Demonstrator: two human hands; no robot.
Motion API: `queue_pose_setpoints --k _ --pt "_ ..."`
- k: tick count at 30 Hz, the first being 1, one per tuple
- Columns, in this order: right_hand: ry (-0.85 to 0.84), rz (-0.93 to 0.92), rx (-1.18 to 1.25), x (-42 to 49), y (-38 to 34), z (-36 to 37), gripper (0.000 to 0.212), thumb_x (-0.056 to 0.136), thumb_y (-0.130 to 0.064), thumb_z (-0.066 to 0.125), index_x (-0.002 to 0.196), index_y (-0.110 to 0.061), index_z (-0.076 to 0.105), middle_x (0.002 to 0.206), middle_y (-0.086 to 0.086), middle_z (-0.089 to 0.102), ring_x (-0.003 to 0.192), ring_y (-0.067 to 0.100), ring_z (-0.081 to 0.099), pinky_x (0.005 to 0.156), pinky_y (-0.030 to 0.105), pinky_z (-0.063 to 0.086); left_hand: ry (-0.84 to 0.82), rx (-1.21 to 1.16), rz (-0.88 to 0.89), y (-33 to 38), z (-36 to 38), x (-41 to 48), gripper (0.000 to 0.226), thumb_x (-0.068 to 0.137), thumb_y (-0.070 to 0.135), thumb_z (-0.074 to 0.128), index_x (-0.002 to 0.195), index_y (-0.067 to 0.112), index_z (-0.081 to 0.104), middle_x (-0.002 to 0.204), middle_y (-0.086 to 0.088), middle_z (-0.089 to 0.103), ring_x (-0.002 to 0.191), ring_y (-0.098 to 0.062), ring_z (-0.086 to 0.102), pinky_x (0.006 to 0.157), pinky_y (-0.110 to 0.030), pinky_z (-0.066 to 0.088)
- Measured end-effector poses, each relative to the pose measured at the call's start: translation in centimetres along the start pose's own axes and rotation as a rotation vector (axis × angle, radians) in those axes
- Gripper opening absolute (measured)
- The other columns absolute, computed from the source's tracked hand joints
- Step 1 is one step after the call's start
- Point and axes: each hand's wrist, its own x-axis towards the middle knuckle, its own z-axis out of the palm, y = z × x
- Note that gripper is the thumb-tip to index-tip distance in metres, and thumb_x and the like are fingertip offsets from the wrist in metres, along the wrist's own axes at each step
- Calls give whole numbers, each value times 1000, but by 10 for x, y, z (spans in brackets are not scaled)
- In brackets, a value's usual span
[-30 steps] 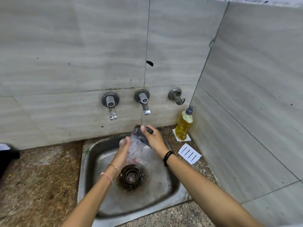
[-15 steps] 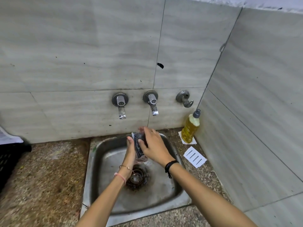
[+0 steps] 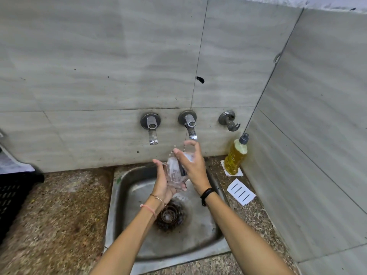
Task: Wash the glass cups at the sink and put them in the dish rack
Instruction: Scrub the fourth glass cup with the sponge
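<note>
Over the steel sink (image 3: 119, 195), just below the right-hand tap (image 3: 190, 126), the left hand (image 3: 161, 183) grips a clear glass cup (image 3: 174, 172) while the right hand (image 3: 195, 167) pinches a dark scrub pad (image 3: 182, 169) against its side. Another cup (image 3: 168, 214) sits on the drain below.

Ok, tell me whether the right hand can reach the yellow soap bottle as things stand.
Probably yes: the soap bottle stands on the counter right of the right hand, with nothing between them. But that hand holds a dark scrubber against the glass cup in the left hand, so its fingers are occupied.
</note>
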Motion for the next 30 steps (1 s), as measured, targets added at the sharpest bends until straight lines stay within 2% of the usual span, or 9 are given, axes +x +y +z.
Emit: queue_pose_setpoints --k 2,6,9,12,18,23,25,28,30 --pt "-67 46 -75 1 -2 -3 33 90 -37 63 112 -18 47 93 -4 59 79 15 59 71 24 45 32 58 -64 -1 -2 1 83 81 73 4 144 24 30 135 -17 49 70 -24 71 41 -28 51" --pt "-129 -23 -914 10 -3 6 35 95 -42 49 116 -15 42 92 3 63 79 24 60 66 33 44 81 369 58 -10 3 9 96 67 83 13 143 26 30 144 -18 43 94 -27 68 66 -29 56" --pt "-131 -13 -485 10 0 5 27 96 -42 51 110 -20 46 90 3 65 75 20 62 70 34 50 44 269 41 -4 2 5 79 78 73 6 141 32 32 126 -28 55 59 -24 68 45 -26 52" --pt "-78 -11 25 8 5 -4 23 93 -41 57 102 -22 50 100 -4 60 88 10 60 84 24 47 -53 -116 -131 3 -6 3 96 74 81 3 120 17 58 93 -22 67 40 -18 54 38 -19 40" --pt "-182 -49 -889 21 -2 4 27 95 -38 49 108 -16 43 93 4 63 75 23 59 63 33 44 148 321 19 -4 7 9 74 86 66 5 148 29 23 127 -33 52 45 -18 65 35 -21 46" --pt "-96 -9 72 15 -3 -6 23 92 -32 59 97 -13 47 92 -5 55 84 6 57 82 15 44 -57 -219 -157 10 0 3 94 76 82 5 118 13 51 83 -18 63 41 -18 53 36 -22 41" --pt "-148 2 -107 19 -3 -6 23 93 -33 58 96 -13 46 88 -2 56 79 12 56 72 21 44 -10 -101 -137 8 0 6 86 79 79 4 125 23 50 90 -17 65 40 -20 55 35 -22 42" --pt "-210 -19 -853 26 -4 4 26 94 -36 50 106 -14 43 87 3 59 73 24 55 61 33 36 139 330 -20 2 11 8 74 89 66 5 144 26 34 119 -28 59 42 -22 63 34 -23 45" --pt "-162 -43 -837 28 -2 5 25 94 -36 51 104 -15 43 84 2 59 73 26 57 62 36 40 153 408 22 -1 10 9 75 89 65 5 145 23 32 120 -31 58 47 -22 66 36 -24 47"
